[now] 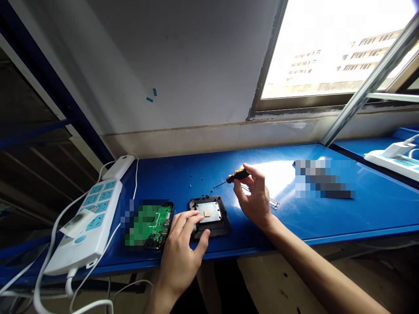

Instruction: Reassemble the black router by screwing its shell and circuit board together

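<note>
My right hand grips a yellow and black screwdriver over the blue table, its thin shaft slanting down to the left. The tip is close to several small dark screws scattered on the table. My left hand lies with fingers spread on a square black cover. Inside that cover sits a silver metal plate with a small tan pad in its middle. Left of my left hand is a black case holding a green circuit board, partly blurred out.
A white power strip with cables lies at the table's left end. Clear, shiny rods lie behind my right hand. A dark pixelated object is farther right, and another white power strip stands beyond the metal post.
</note>
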The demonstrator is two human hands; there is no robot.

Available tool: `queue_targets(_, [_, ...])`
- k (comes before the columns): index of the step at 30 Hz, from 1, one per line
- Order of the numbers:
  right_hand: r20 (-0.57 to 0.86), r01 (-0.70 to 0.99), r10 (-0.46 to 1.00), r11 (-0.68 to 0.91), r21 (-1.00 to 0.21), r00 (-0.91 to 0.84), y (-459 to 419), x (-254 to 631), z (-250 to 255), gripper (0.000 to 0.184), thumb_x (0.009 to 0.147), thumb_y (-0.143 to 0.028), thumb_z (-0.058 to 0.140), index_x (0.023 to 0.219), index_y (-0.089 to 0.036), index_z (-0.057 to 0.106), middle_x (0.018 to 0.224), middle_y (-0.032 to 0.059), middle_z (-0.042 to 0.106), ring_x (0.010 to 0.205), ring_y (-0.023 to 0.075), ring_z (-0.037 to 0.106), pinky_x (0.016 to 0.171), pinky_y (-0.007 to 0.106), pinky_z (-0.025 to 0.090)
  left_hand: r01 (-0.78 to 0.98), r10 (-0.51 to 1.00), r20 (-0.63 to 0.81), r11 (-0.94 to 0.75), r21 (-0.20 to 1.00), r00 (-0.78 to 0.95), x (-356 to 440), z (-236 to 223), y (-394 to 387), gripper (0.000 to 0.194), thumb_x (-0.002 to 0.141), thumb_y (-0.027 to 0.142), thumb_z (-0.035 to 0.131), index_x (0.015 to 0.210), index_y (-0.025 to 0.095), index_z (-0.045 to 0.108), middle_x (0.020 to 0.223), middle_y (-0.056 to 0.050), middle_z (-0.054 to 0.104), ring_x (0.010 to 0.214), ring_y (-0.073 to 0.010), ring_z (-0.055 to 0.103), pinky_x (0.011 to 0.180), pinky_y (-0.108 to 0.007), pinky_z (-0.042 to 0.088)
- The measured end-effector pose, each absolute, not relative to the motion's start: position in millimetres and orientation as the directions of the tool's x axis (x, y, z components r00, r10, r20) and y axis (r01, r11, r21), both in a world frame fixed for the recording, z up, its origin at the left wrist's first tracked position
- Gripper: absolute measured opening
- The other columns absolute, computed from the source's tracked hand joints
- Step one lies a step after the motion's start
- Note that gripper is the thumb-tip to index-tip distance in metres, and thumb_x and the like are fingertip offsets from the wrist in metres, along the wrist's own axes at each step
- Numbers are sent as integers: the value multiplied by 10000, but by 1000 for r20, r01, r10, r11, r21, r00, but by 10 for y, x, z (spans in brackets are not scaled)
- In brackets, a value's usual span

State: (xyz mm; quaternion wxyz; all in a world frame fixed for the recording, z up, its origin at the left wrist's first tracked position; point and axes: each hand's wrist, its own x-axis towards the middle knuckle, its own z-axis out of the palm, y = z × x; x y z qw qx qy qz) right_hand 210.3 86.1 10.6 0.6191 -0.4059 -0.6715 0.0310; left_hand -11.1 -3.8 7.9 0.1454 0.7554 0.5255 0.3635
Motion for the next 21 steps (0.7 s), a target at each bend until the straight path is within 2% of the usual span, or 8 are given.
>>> queue_targets(12, [770,514,626,624,-588,121,858,2096,81,503,923,-179,580,1389,-270,413,1074,64,650,910,216,740,836,466,635,663,907,385,-394,637,170,-105,86,-49,208,968,363,516,1134,284,614,1221,-44,621,1201,-240,551,1039,-457,491])
queue_targets(16, [770,491,617,627,-605,161,853,2106,93,510,913,-176,576,1382,-274,400,1048,52,626,891,204,734,824,449,632,666,901,399,-404,627,171,-109,91,-49,212,968,363,518,1132,275,619,1217,-59,624,1200,-254,550,1036,-466,492])
queue_targets(21, [726,394,639,617,-681,254,837,2110,168,499,925,-199,527,1390,-299,375,1002,35,582,802,179,706,769,429,632,690,872,452,-446,570,190,-86,93,-31,226,962,323,527,1171,281,602,1233,-46,623,1220,-256,527,1050,-464,476])
